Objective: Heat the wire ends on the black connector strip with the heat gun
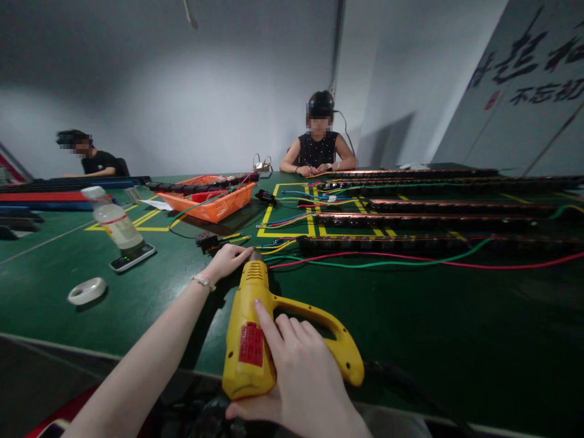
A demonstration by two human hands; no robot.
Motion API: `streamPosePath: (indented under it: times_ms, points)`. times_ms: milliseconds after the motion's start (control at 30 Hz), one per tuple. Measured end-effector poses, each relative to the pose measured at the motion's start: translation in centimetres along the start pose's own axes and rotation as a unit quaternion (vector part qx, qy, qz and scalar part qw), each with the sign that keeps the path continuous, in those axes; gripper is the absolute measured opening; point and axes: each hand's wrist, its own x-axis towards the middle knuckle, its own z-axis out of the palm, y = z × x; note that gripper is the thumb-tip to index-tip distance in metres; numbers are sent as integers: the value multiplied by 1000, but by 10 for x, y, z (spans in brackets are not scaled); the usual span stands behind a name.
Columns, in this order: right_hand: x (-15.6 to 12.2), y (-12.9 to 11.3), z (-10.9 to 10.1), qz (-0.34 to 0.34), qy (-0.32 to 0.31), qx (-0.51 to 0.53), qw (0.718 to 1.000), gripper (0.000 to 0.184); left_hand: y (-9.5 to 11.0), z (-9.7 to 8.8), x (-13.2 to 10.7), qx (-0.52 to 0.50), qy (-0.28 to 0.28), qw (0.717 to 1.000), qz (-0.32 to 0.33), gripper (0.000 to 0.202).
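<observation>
A yellow heat gun [249,298] with a red label lies over the table's near edge, its metal nozzle pointing away from me. My right hand [303,365] grips its body, index finger stretched along the top and thumb at the rear; its other fingers pass by the loop handle. Just left of the nozzle, my left hand [228,260] has its fingers pressed together at the ends of yellow and blue wires [278,246]. The exact pinch is partly hidden. These wires run to a long black strip [410,244]. A black connector [208,242] with short wires sits beyond the left hand.
Several more wired strips [410,220] lie at right. Red and green wires [387,260] cross the green table [410,322]. An orange basket [214,208], a bottle [116,222], a phone-like device [133,258] and a tape roll [86,291] are left. Two people sit across.
</observation>
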Motion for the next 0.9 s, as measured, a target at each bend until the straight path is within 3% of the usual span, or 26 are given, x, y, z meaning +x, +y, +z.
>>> streamPosePath:
  times_ms: [267, 667, 900]
  points:
    - [-13, 23, -14, 14, 0, -14, 1000, 122, 10, -5, -4, 6, -1, 1000, -11, 54]
    - [-20, 56, -14, 24, 148, -132, 980, 109, 10, -6, -4, 24, -21, 999, 0, 56]
    - [-19, 55, -10, 47, 165, -171, 970, 107, 12, -7, -3, 42, 3, 999, 34, 49]
